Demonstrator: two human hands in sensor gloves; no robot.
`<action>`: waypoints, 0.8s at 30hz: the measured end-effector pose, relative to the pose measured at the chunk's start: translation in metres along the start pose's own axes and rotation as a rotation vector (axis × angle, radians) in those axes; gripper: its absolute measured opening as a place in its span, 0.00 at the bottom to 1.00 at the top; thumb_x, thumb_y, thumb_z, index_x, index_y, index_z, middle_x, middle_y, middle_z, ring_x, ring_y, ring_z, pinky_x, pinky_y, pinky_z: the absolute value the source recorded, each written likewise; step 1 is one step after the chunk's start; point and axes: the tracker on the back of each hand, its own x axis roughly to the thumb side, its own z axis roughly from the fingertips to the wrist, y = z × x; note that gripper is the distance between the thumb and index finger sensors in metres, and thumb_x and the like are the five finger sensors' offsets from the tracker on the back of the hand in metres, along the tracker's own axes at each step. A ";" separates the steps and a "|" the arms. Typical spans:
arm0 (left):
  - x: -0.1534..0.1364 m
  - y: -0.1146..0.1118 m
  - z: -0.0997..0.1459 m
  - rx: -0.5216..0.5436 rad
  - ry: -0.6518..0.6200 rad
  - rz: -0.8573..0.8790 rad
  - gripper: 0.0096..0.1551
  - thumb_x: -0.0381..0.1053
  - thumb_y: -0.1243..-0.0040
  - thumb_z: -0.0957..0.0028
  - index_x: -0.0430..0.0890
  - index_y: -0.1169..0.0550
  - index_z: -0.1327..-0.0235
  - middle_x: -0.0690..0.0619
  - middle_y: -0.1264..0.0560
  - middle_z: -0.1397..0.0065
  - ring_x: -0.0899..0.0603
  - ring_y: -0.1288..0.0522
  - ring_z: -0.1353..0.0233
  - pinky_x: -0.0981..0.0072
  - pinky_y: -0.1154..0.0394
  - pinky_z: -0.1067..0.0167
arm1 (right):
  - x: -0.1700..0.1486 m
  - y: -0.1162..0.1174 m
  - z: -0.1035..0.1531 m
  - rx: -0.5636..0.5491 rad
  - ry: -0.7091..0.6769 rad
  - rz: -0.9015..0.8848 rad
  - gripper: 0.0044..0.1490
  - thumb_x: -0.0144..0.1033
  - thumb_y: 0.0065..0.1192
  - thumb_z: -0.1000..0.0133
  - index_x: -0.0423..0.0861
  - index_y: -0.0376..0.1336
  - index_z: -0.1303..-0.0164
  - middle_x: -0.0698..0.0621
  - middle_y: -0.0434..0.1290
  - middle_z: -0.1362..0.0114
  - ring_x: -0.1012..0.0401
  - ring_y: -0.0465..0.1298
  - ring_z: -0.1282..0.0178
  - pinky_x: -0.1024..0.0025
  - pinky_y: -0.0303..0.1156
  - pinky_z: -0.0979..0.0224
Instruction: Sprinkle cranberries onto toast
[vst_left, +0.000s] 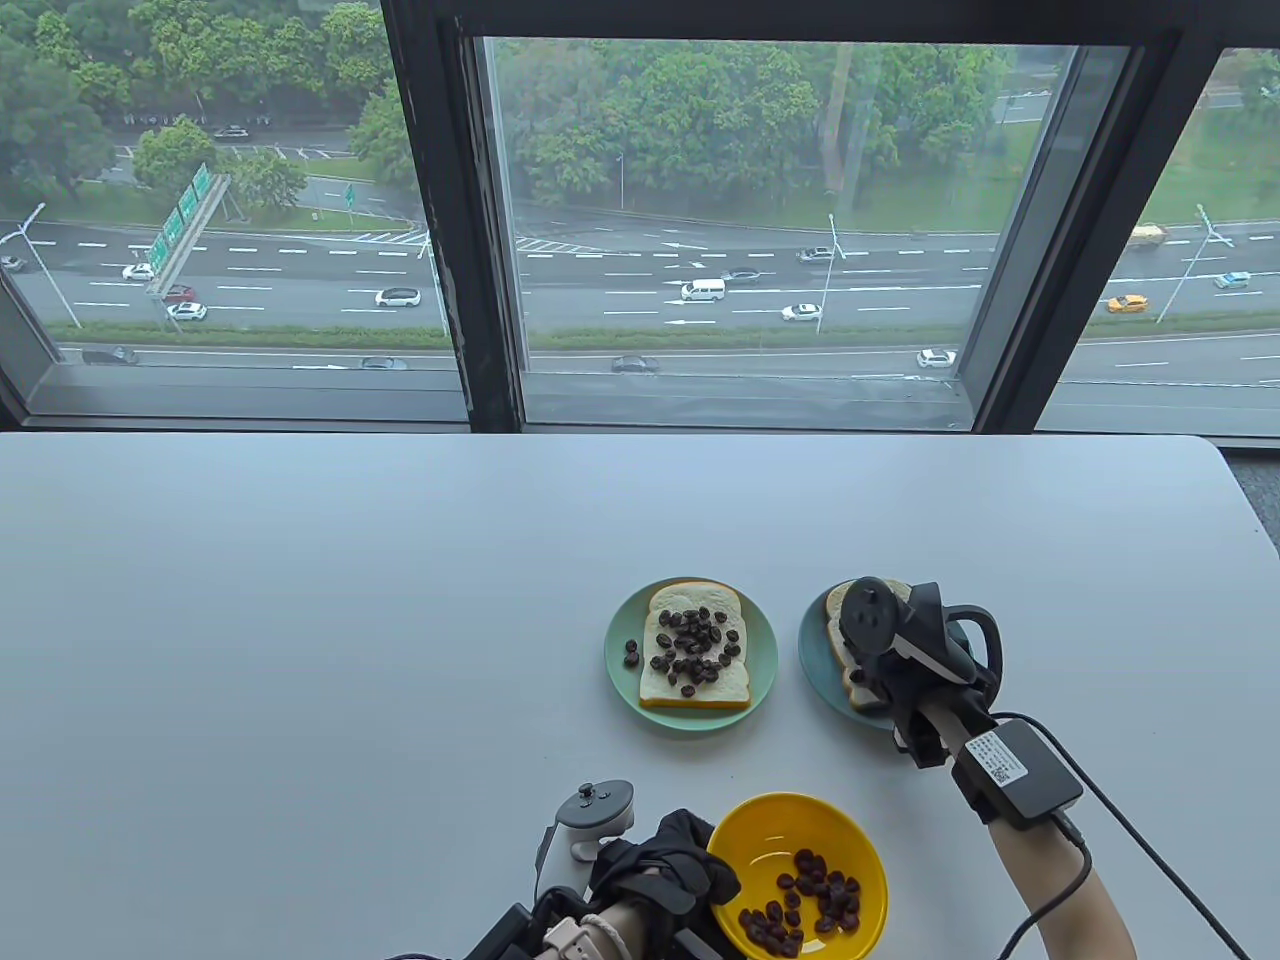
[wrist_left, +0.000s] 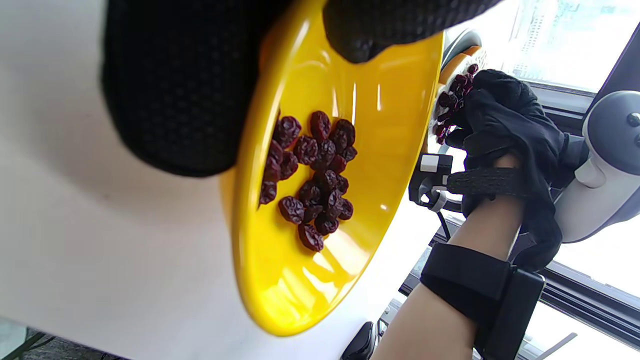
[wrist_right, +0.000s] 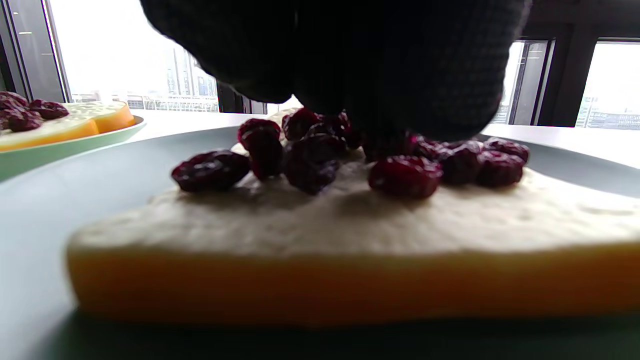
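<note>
A yellow bowl (vst_left: 790, 825) of dried cranberries (vst_left: 812, 897) stands at the front edge. My left hand (vst_left: 688, 862) grips its left rim; the left wrist view shows the bowl (wrist_left: 300, 280), its cranberries (wrist_left: 312, 175) and my gloved fingers (wrist_left: 175, 100) on the rim. My right hand (vst_left: 880, 690) hangs over a toast slice (vst_left: 835, 618) on a blue plate (vst_left: 812, 655). In the right wrist view its fingertips (wrist_right: 380, 100) touch a pile of cranberries (wrist_right: 310, 160) on that toast (wrist_right: 350, 225). Whether the fingers still hold any is hidden.
A green plate (vst_left: 620, 665) to the left of the blue one carries a second toast slice (vst_left: 735, 688) covered with cranberries; it also shows in the right wrist view (wrist_right: 50, 145). The white table ends at a window behind.
</note>
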 end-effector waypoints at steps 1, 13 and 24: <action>0.000 0.000 0.000 0.000 0.000 0.001 0.30 0.41 0.42 0.51 0.51 0.45 0.43 0.39 0.38 0.45 0.35 0.30 0.55 0.57 0.12 0.66 | -0.001 -0.002 0.002 -0.001 -0.005 -0.011 0.25 0.41 0.60 0.56 0.60 0.67 0.47 0.52 0.71 0.38 0.56 0.78 0.44 0.74 0.84 0.52; 0.000 0.000 -0.002 -0.001 -0.017 -0.003 0.30 0.41 0.42 0.51 0.51 0.45 0.43 0.39 0.38 0.45 0.35 0.30 0.55 0.57 0.12 0.66 | -0.003 -0.054 0.065 -0.022 -0.189 -0.202 0.30 0.47 0.59 0.56 0.58 0.64 0.41 0.50 0.70 0.34 0.53 0.77 0.40 0.71 0.84 0.49; 0.002 0.000 0.002 0.011 -0.054 0.011 0.30 0.40 0.42 0.52 0.51 0.45 0.44 0.39 0.38 0.45 0.35 0.30 0.55 0.57 0.12 0.66 | 0.087 -0.049 0.158 0.363 -0.719 -0.109 0.48 0.55 0.62 0.59 0.57 0.50 0.28 0.43 0.56 0.24 0.45 0.68 0.30 0.68 0.79 0.38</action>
